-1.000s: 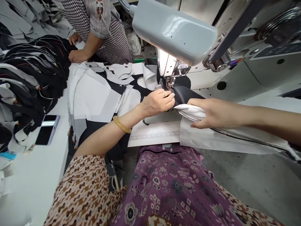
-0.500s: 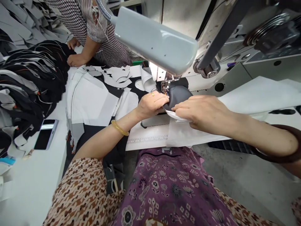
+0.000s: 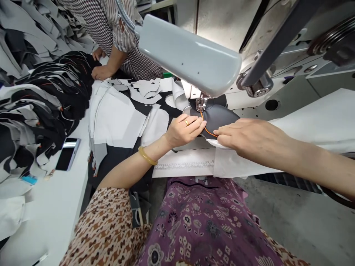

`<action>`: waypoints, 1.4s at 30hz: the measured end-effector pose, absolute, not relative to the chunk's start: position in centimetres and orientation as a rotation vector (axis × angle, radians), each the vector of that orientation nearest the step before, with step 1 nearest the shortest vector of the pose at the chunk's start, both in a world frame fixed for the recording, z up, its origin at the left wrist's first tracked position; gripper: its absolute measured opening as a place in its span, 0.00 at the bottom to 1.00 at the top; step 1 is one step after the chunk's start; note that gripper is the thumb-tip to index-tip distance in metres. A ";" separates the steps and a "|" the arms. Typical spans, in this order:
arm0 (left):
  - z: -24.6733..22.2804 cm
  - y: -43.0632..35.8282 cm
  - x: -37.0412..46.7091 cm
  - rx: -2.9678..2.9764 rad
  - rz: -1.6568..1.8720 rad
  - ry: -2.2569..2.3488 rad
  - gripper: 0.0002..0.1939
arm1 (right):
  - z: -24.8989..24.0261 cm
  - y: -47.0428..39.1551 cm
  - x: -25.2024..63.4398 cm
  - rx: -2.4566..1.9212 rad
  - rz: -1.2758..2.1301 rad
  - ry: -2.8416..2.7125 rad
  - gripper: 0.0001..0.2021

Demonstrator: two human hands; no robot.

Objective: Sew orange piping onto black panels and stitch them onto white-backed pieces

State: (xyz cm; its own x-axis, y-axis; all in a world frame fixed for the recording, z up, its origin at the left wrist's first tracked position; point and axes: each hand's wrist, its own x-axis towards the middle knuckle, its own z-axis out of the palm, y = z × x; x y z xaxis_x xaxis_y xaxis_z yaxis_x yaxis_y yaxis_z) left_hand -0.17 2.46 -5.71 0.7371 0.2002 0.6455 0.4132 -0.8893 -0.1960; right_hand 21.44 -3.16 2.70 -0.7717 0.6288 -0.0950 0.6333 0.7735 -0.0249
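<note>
A dark grey fabric panel [image 3: 220, 117] with a white underside lies beneath the presser foot [image 3: 200, 104] of a sewing machine. Along its near edge runs a thin orange piping [image 3: 208, 132], curving from the foot toward my right hand. My left hand [image 3: 185, 129] has its fingers pressed together on the panel's edge just in front of the foot. With thumb and fingertips closed, my right hand [image 3: 238, 136] grips the panel's edge and the far end of the visible piping. The fabric under both hands is partly hidden.
A grey lamp housing [image 3: 188, 55] hangs over the needle area. White and black cut pieces [image 3: 119, 122] lie left of the machine, near a phone [image 3: 68, 153]. Piled dark panels [image 3: 50, 92] stand at the left, where a co-worker's hands [image 3: 104, 70] rest. White material [image 3: 318, 122] extends right.
More orange piping shows between my hands now, and my right hand sits farther from the foot along the edge. The whole view has shifted slightly.
</note>
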 end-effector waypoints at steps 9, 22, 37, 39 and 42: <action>-7.8 3.8 0.2 -2.487 -1.168 -0.634 0.11 | 3.5 -1.3 21.0 1.112 0.008 2.794 0.09; -5.5 5.3 0.2 -2.635 -0.840 -0.633 0.13 | 6.1 -0.5 19.4 1.259 0.117 2.579 0.08; -7.9 2.9 0.7 -2.272 -1.140 -0.625 0.07 | 2.2 -2.8 19.6 0.998 0.401 2.883 0.11; -7.6 3.1 0.9 -2.241 -1.187 -0.665 0.08 | 2.7 -2.3 19.4 1.031 0.350 2.857 0.11; -7.3 3.5 1.0 -2.251 -1.217 -0.688 0.09 | 3.2 -1.8 19.2 1.066 0.298 2.836 0.11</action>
State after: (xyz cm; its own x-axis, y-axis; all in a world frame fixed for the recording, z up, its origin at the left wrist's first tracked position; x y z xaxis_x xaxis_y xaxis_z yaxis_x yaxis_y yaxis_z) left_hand 0.96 3.49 -7.26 0.4761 0.1983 0.8567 0.6322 -0.7544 -0.1767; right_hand 19.22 -1.82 3.17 -0.7508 0.6602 -0.0217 0.6412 0.7363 0.2160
